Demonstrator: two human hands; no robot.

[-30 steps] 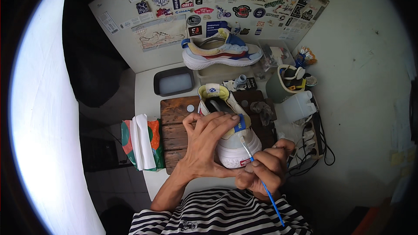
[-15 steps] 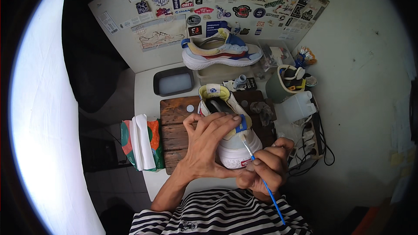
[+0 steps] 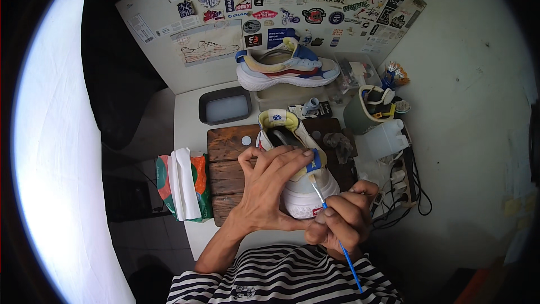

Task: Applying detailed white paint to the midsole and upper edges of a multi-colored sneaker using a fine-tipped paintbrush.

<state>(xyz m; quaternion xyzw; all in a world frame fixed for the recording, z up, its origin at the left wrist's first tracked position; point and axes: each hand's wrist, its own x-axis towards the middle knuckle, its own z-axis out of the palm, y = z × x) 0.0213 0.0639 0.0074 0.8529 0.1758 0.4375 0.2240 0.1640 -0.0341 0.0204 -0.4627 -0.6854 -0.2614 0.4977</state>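
A white sneaker with yellow lining and a blue tab (image 3: 309, 191) rests on a dark wooden board (image 3: 225, 169). My left hand (image 3: 264, 186) grips it from the left, fingers curled across its upper and thumb along the near end. My right hand (image 3: 343, 219) pinches a thin blue-handled paintbrush (image 3: 349, 262), whose bristles touch the shoe just below the blue tab.
A second sneaker (image 3: 284, 76) stands behind, near a dark water tray (image 3: 225, 107) and small bottle (image 3: 311, 105). Tissues (image 3: 183, 186) lie left. A brush bucket (image 3: 368, 115), plastic jug (image 3: 382, 141) and power strip with cords (image 3: 405, 180) are right; a stickered board (image 3: 214, 0) backs the table.
My right hand and the brush have shifted slightly, the handle's lower end moving left. My left hand and the shoe sit slightly lower and further right in view.
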